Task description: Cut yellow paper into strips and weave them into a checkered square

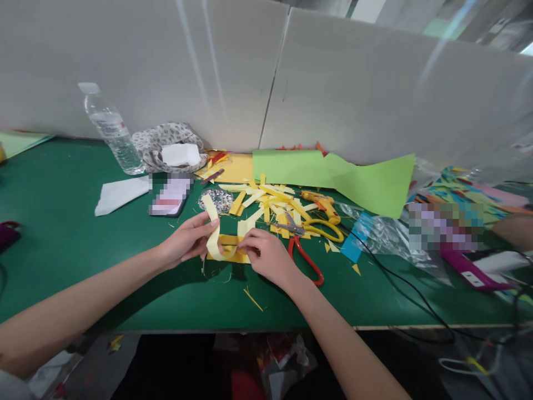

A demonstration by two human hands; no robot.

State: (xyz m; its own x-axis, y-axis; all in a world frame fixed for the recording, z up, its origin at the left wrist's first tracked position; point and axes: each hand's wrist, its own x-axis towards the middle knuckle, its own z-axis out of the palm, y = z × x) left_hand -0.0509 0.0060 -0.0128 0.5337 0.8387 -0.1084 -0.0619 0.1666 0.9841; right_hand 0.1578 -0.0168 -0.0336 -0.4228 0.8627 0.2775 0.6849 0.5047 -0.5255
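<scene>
Between my hands is a pale yellow paper strip [213, 244], bent into a curve, its upper end rising past my left fingers. My left hand [189, 238] pinches this strip with thumb and finger. Fingertips of my right hand [266, 253] are pressed together on the strip's other end, beside a darker yellow folded paper piece [229, 240] low over the table. Just beyond lies a heap of cut yellow strips [266, 200]. Scissors with one red and one yellow handle [306, 261] rest to the right of my right hand.
A yellow glue gun [327, 205] with a black cord lies right of the heap. Green paper [333, 172] leans at the back near the grey partition [353, 83]. A water bottle [112, 130], phone [170, 194] and cloth bag [166, 136] sit left. Another person's arm [514, 233] shows at right.
</scene>
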